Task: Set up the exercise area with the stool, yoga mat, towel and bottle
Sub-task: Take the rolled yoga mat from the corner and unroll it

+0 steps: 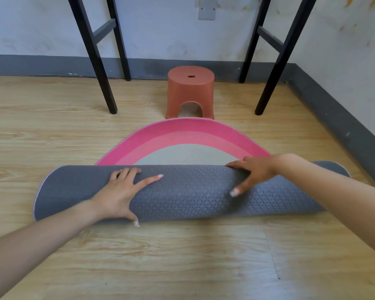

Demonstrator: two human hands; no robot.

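Wooden floor (182,256): carries all items. Wall (160,29): pale and stained, with a grey skirting (30,64).

Black frame legs (91,50): four, cut off at the top edge, so what they support is out of view.

Yoga mat (193,191): partly rolled and lying crosswise. The roll shows a grey diamond-textured underside. The unrolled part shows pink bands around a pale centre. Its curved far edge reaches the stool's foot; contact cannot be confirmed. The right forearm hides part of the roll's right end.

Stool (190,92): terracotta, upright between the legs, near the skirting.

Left hand (119,193) and right hand (253,172): both flat on the roll, fingers spread wide.

Wall plate (206,13): blurred, details illegible.
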